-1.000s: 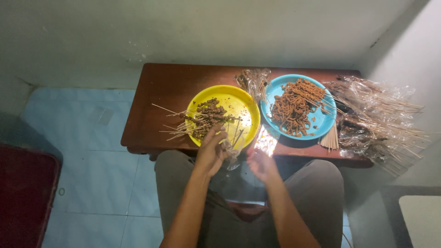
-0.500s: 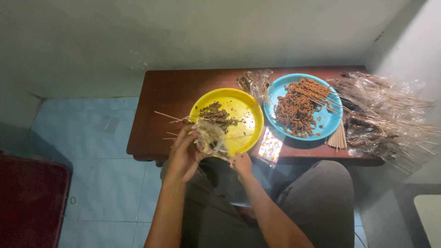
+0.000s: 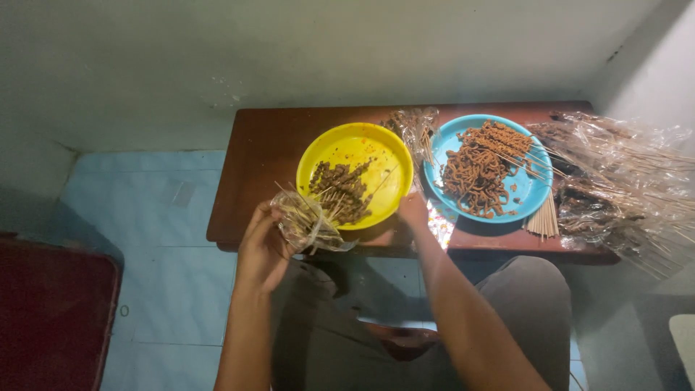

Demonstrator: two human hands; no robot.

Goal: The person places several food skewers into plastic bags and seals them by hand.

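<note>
left hand [image 3: 262, 250] has its grip closed round a small clear plastic bag [image 3: 308, 224] w/ a few skewers poking out of it, held just off the counter's [image 3: 260, 152] near left edge, beside the yellow bowl [image 3: 355, 145]. half a sec ago that bundle sat right over the bowl's near rim w/ both hands close on it; now it's drawn out to the left and the hands have come apart, so the packet looks filled and lifted clear (a judgement, not a thing seen). right hand [image 3: 414, 210] sits at the counter's front edge between the two bowls, touching or almost touching the yellow rim; can't tell if its grip is closed on anything, fingers are hidden in shadow.

containers: yellow bowl holds a dark brown heap of skewered meat bits on its near-left side, far side mostly bare w/ sauce smears. blue bowl [image 3: 532, 195], just to its right, is piled w/ orange-brown skewered pieces, sticks fanning out to the right. bare bamboo sticks [image 3: 543, 217] lie by its near right rim. a small clear packet [image 3: 416, 127] sits between the bowls at the back, and a big heap of clear-wrapped skewers [image 3: 622, 188] fills the counter's right end.
</note>
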